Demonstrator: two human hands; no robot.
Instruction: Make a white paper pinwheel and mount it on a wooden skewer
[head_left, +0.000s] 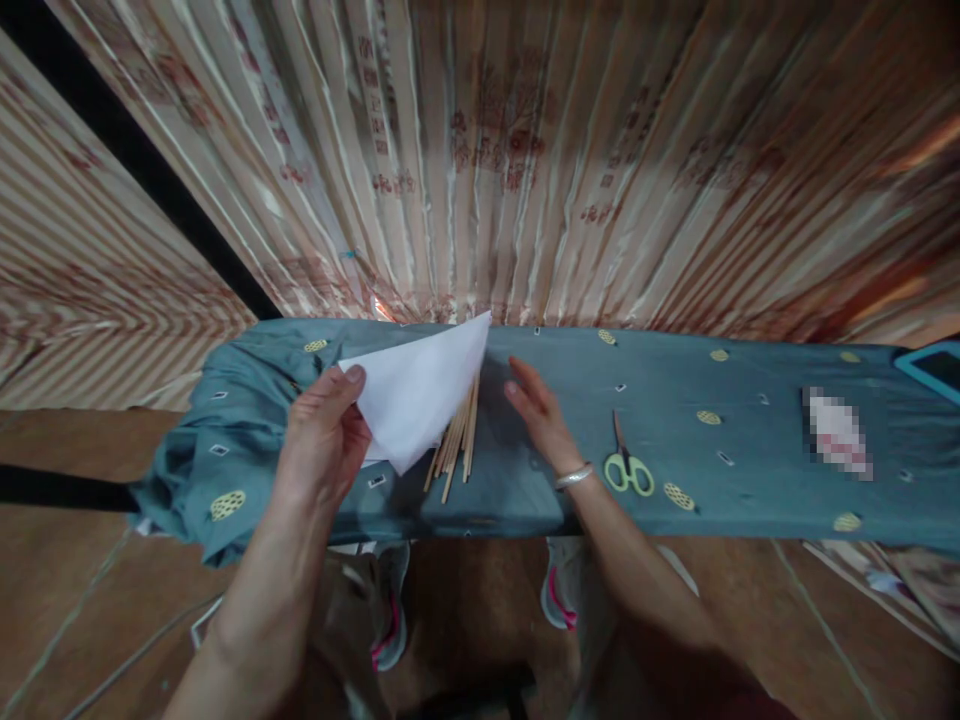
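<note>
Between the thumb and fingers of my left hand [328, 430] is a sheet of white paper [424, 385], lifted at a slant over the table. Beneath its right side lies a bundle of thin wooden sticks [457, 440], partly hidden by the paper. My right hand [544, 415] is to the right of the sticks, empty, with its fingers apart and touching neither paper nor sticks. A bracelet circles that wrist. Scissors with light green handles [628, 472] lie to the right of this hand, blades pointing away from me.
A teal cloth with yellow pineapple prints [540, 500] covers the long narrow table and bunches up at the left. A blurred white and red item [836, 432] and a blue-edged device [934, 368] lie at the right. A patterned curtain [487, 160] hangs behind.
</note>
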